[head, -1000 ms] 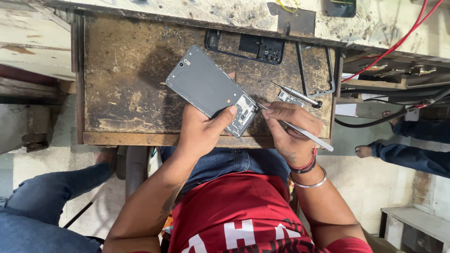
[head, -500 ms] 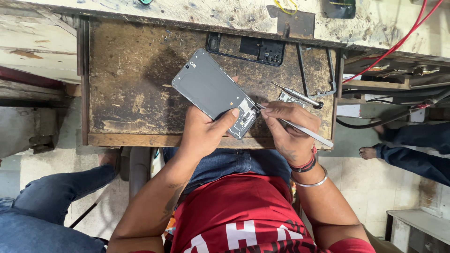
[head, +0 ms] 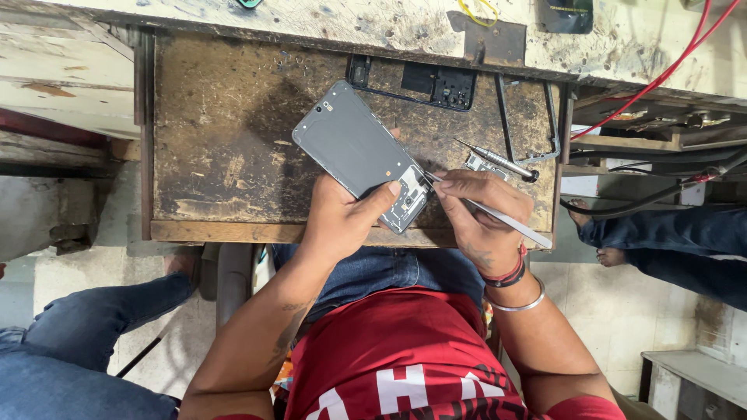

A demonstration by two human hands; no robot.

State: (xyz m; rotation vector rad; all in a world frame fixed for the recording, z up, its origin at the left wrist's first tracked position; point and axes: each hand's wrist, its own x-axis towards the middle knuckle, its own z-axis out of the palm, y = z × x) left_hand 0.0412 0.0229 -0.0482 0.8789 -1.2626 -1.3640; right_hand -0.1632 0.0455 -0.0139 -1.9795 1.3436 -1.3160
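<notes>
My left hand [head: 342, 218] grips an opened grey phone [head: 354, 148] by its lower end, tilted above a worn wooden work surface [head: 226, 155]. The phone's exposed circuit part [head: 408, 204] shows beside my thumb. My right hand [head: 478, 214] pinches silver tweezers [head: 498, 214], with their tip touching the exposed end of the phone. A bracelet and a red-and-black band sit on my right wrist.
A black phone frame [head: 436, 84] lies at the back of the surface. A small screwdriver [head: 498, 161] and a thin metal frame [head: 529, 117] lie to the right. Red and black cables [head: 661, 74] run at far right. Other people's legs show at left [head: 78, 334] and right [head: 669, 241].
The view has shifted slightly. Both hands keep their hold, and the tweezers' tip stays at the phone's exposed end.
</notes>
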